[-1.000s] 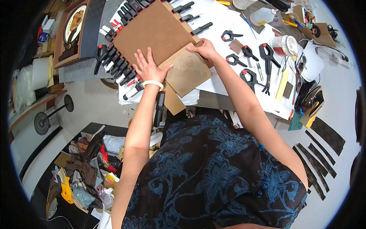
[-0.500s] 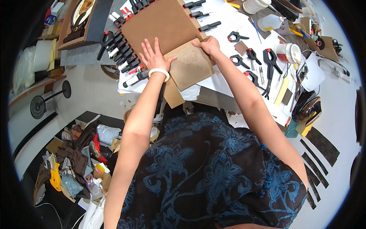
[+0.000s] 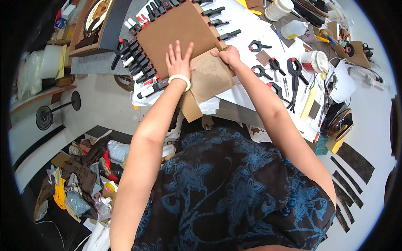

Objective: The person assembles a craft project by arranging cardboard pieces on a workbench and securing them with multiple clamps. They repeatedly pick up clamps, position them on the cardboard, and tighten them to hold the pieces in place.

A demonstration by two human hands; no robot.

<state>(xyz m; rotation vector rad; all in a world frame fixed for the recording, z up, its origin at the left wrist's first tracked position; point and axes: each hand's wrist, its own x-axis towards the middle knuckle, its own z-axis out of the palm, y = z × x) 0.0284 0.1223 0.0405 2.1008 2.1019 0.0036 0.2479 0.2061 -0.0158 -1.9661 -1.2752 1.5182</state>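
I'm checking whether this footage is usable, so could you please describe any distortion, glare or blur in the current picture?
Head view: fisheye distortion with a dark, curved border; head view: left forearm and white paper look very bright; head view: left hand and right hand look fairly clear, without obvious motion blur.

Smooth, matt brown panel (image 3: 169, 33) at eleven, blotchy tan board (image 3: 212, 81) at twelve, plastic-looking black clamps (image 3: 295, 78) at two, and cloth top (image 3: 234, 192), six!
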